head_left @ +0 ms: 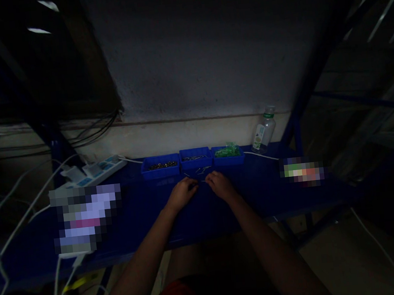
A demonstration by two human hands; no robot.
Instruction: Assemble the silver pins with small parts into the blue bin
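Observation:
Both my hands rest on a dark blue table, close together in front of three small blue bins. My left hand has its fingers curled in a pinch on a small part too dim to name. My right hand is also curled, its fingertips on a thin wire-like piece between the hands. A few thin metal pieces lie on the table just beyond my fingers. The left bin holds small dark parts, the middle bin metal pieces, the right bin green parts.
A white power strip with plugs and white cables sits at the back left. A clear plastic bottle with a green cap stands at the back right. Blue rack posts flank the table. The wall rises just behind the bins.

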